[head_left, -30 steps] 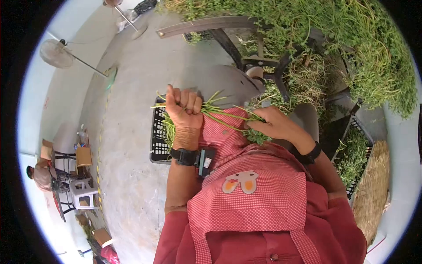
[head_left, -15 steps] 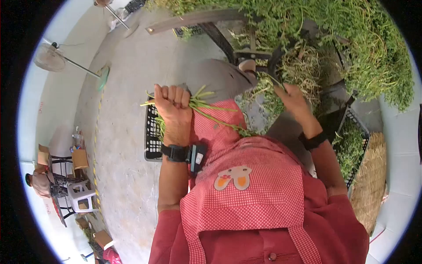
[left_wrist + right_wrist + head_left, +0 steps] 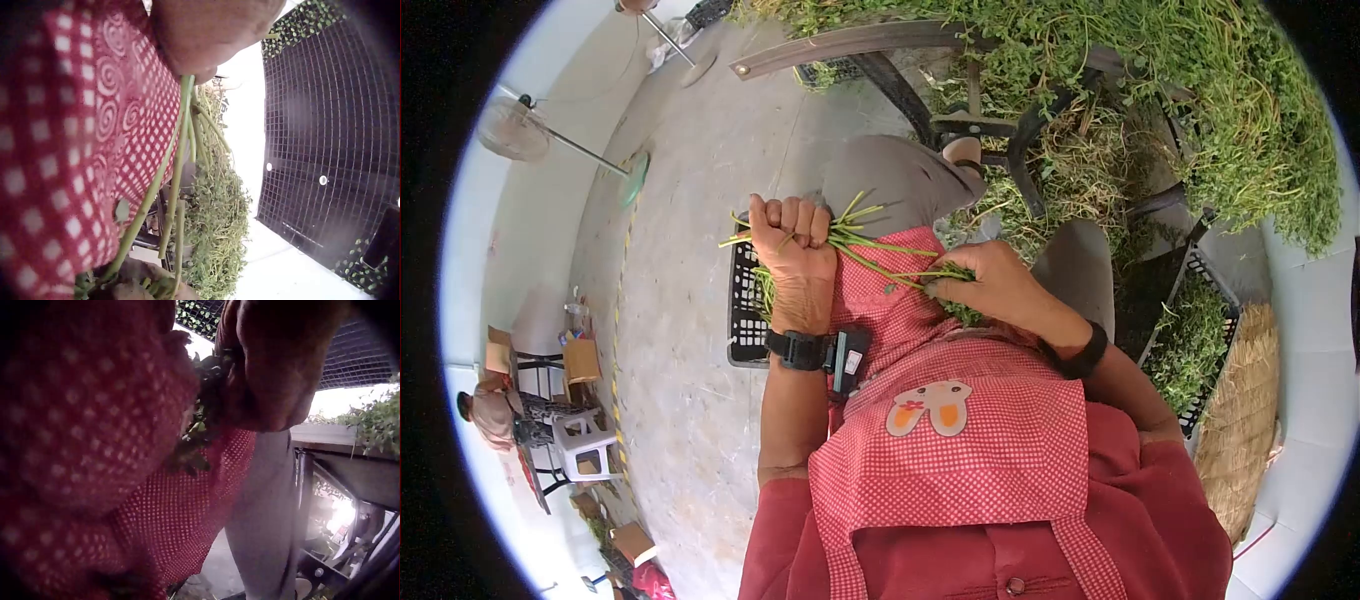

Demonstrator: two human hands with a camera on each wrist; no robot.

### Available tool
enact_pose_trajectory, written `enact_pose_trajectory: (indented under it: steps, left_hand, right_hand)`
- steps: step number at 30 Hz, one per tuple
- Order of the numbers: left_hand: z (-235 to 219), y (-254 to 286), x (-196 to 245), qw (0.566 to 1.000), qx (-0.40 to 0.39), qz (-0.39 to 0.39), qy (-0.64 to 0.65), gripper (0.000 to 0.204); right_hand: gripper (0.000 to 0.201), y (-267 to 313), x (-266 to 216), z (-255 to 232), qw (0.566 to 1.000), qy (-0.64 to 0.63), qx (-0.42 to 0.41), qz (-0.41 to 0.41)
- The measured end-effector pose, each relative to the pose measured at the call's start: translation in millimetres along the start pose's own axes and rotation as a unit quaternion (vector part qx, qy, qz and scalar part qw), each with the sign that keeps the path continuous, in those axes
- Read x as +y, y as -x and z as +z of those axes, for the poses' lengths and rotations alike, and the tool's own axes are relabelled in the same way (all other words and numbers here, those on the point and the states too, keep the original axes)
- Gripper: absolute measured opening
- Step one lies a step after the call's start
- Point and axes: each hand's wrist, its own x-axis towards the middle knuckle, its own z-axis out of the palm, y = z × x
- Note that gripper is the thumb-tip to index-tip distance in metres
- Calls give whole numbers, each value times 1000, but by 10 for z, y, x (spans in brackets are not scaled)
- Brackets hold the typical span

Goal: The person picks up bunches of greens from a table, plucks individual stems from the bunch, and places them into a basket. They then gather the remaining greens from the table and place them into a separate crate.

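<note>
My left hand (image 3: 795, 248) grips a bunch of green stems (image 3: 858, 240) in a fist above my lap, their cut-looking ends fanning out on both sides. In the left wrist view, several long stems (image 3: 147, 206) run down from the fist past the checked apron. To the right, the fingers of my right hand (image 3: 1003, 283) pinch the leafy end of a stem close to the apron (image 3: 900, 290). Dark green leaves (image 3: 199, 428) show beside that hand in the right wrist view, its fingertips partly hidden.
A heap of leafy stems (image 3: 1250, 120) covers the table (image 3: 850, 45) ahead and to the right. Discarded-looking stalks (image 3: 1090, 165) lie beneath it. A black crate (image 3: 747, 345) stands at my left, another crate (image 3: 1232, 325) with greens at my right. A person (image 3: 495, 410) sits far left.
My right hand swung away forward and right with a thin stem, then came back to the leafy ends without it. The left hand keeps its hold, shifted slightly left in the view.
</note>
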Motion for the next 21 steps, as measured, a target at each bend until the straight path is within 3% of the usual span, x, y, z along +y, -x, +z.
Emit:
enact_pose_trajectory:
  steps: [2, 5, 7, 8, 10, 11, 13, 17, 19, 21]
  left_hand:
    - [15, 7, -3, 1000, 11, -1, 4, 41]
    - [5, 10, -2, 1000, 9, -1, 6, 40]
    - [14, 17, -7, 1000, 18, 1, 4, 41]
    - [18, 18, -8, 1000, 27, 4, 3, 42]
    - [-21, -9, 0, 1000, 20, 3, 10, 43]
    - [-43, -19, 4, 1000, 13, 3, 18, 43]
    - [-46, -26, 9, 1000, 13, 4, 20, 44]
    - [-20, -13, 0, 999, 34, 12, 14, 44]
    - [-39, -20, 6, 999, 34, 13, 14, 44]
    - [-61, -23, 22, 999, 35, 15, 13, 43]
  right_hand:
    - [22, -9, 19, 20, 999, 27, -17, 10]
    - [21, -24, 46, 84, 995, 88, 22, -38]
    - [24, -44, 79, 115, 985, 91, 112, -89]
    - [24, -39, 89, 80, 985, 91, 113, -88]
    - [20, -9, 92, -64, 993, 29, 89, 69]
    - [20, 20, 89, -135, 993, 30, 88, 69]
    - [20, 72, 87, -258, 961, -134, 81, 228]
    - [21, 151, 210, -155, 952, -264, 75, 136]
    - [28, 115, 199, -83, 986, -144, 77, 40]
    - [25, 104, 223, -66, 992, -105, 54, 52]
